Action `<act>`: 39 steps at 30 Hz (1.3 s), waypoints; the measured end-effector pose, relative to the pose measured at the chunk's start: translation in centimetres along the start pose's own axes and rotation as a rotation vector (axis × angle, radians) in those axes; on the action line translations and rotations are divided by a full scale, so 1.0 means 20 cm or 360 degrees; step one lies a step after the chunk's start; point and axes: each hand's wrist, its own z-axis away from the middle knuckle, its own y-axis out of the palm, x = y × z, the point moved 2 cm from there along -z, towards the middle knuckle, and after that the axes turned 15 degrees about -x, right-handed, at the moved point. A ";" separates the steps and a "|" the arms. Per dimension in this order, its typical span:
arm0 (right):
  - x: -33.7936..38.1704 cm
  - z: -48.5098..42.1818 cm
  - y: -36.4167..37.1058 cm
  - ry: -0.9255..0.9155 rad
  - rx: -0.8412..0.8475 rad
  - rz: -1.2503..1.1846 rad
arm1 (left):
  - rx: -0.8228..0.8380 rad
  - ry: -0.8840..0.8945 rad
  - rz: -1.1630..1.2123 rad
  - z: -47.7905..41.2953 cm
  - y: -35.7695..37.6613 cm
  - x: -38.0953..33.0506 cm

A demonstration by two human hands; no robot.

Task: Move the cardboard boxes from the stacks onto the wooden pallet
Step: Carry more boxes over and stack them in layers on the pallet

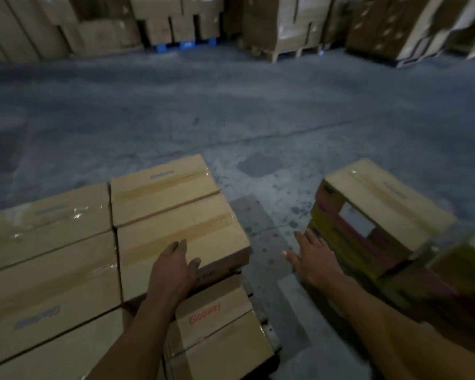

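Mid-job, we reckon: several cardboard boxes sit packed together at left, pallet presumably hidden under them, left hand resting flat-fingered on one, right hand empty with fingers spread beside the right stack, which is yet to be moved.

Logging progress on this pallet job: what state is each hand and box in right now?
Near box, taped shut, lying flat.
Left hand, open, resting on that box's corner.
Right hand, open, spread, holding nothing.
Top box of right stack, taped shut, untouched.
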 end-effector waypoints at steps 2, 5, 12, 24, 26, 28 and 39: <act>-0.10 0.18 -0.20 0.0083 -0.0070 0.0028 | -0.0050 0.0141 -0.0001 0.06 -0.14 -0.16; -0.27 0.40 -0.48 0.0235 -0.0237 0.0012 | -0.0094 0.0328 0.0029 0.11 -0.30 -0.42; -0.79 0.85 -1.03 0.0619 -0.0698 -0.0096 | -0.0144 0.0874 0.0235 0.28 -0.46 -1.28; -1.98 1.26 -1.24 0.1401 -0.1039 -0.0187 | 0.0196 0.1524 0.0331 0.80 0.15 -2.63; -2.21 1.24 -1.19 0.1523 -0.1023 -0.0242 | 0.0247 0.1534 0.0333 0.85 0.33 -2.80; -2.43 1.21 -1.14 0.1631 -0.0959 -0.0262 | 0.0330 0.1532 0.0322 0.88 0.53 -2.96; -3.05 1.17 -0.79 0.2018 -0.0709 -0.0514 | 0.0660 0.1399 0.0055 0.90 1.31 -3.25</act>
